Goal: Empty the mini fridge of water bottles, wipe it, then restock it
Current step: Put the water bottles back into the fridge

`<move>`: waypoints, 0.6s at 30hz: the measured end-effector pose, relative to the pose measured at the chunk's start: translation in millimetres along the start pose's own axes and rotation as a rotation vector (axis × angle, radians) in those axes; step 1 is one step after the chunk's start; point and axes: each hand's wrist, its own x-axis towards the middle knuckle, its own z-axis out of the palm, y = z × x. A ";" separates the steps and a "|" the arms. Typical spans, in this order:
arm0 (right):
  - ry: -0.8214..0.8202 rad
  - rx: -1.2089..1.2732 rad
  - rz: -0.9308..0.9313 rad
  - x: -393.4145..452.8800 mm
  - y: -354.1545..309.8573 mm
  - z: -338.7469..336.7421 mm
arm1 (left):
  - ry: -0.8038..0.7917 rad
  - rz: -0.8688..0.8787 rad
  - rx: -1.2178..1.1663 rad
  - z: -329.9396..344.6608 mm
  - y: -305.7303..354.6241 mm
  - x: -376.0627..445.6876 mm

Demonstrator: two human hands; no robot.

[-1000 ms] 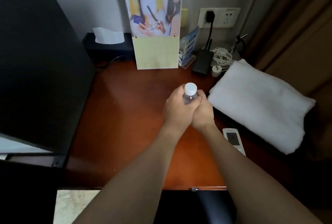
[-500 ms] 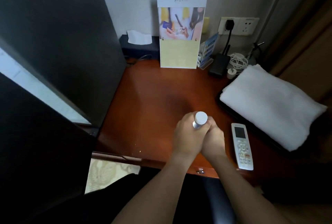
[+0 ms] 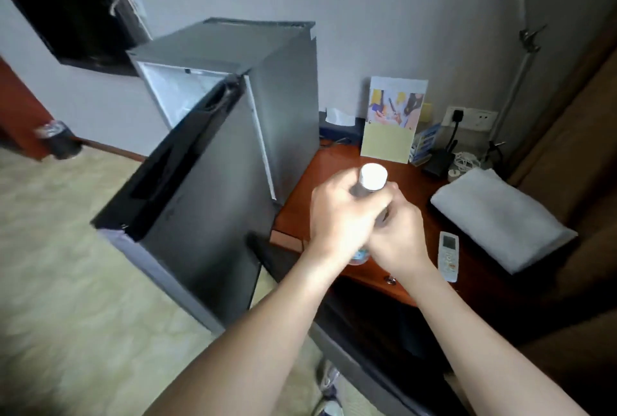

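Both hands hold one clear water bottle (image 3: 372, 178) with a white cap, upright, above the front left part of the reddish wooden table (image 3: 337, 162). My left hand (image 3: 340, 212) wraps its left side and my right hand (image 3: 397, 232) wraps its right side; only the cap and neck show. Left of the table stands the grey mini fridge (image 3: 283, 108) with its dark door (image 3: 187, 215) swung open toward me. A strip of its white inside shows; its contents are hidden.
A folded white towel (image 3: 497, 215) lies at the table's right, a white remote control (image 3: 449, 255) near the front edge. A standing leaflet (image 3: 390, 122), tissue box (image 3: 339, 123), charger and cables sit at the back. A dark bin (image 3: 58, 138) stands on the floor far left.
The view has swung left and pulled back, bringing the open fridge into sight. Both hands with the bottle have come away from the table's middle toward its front left corner.
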 end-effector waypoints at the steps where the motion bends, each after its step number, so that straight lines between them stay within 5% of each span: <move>1: -0.025 0.035 -0.054 -7.9 -26.7 -0.5 | 0.062 0.016 0.014 -21.6 20.2 -5.9; 8: -0.186 0.196 -0.294 -55.5 -165.9 38.6 | 0.388 0.083 0.131 -167.5 101.8 -44.9; 18: -0.395 0.290 -0.347 -83.5 -276.2 170.2 | 0.582 0.025 0.187 -336.2 92.4 -48.7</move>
